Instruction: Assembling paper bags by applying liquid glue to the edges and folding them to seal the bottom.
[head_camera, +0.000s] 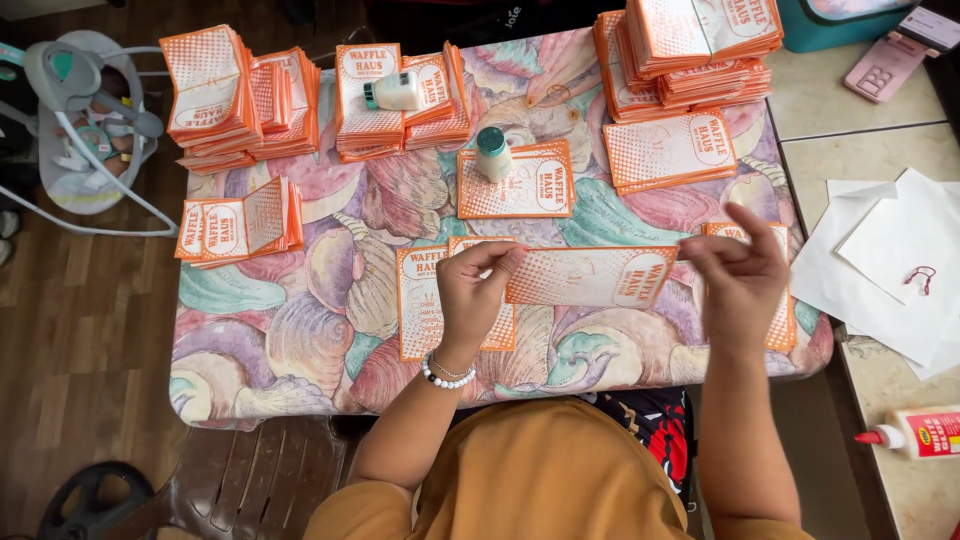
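Here, the left hand (472, 292) and right hand (738, 272) each pinch one end of an orange-and-white paper sleeve (590, 277), holding it flat just above the worktop (300, 340), near a small glue bottle (492, 154).

I wear a mustard-orange top with short sleeves, my forearms bare. A bracelet of white and dark beads circles my left wrist (447, 374). Beneath, a patterned black garment shows, possibly shorts.
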